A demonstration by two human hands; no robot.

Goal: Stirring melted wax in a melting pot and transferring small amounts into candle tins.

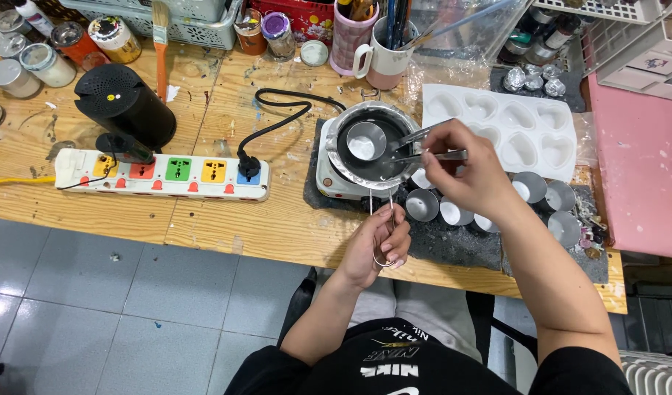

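The left hand (378, 247) curls around the wire handle (382, 219) of the small metal pot (369, 143), which sits on the white hotplate (334, 179) with its handle pointing straight back toward the person. The right hand (464, 168) pinches metal tweezers (418, 139), long axis nearly level, tips pointing left over the pot's foil cup (365, 141).

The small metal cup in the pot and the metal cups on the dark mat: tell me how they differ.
The small metal cup sits inside the pot on the little hotplate, gripped by tweezers in the right hand; the metal cups on the mat stand free, untouched. It is alone; they cluster together beside the heart mould. The left hand holds the pot's wire handle. All are round, silvery and open-topped.
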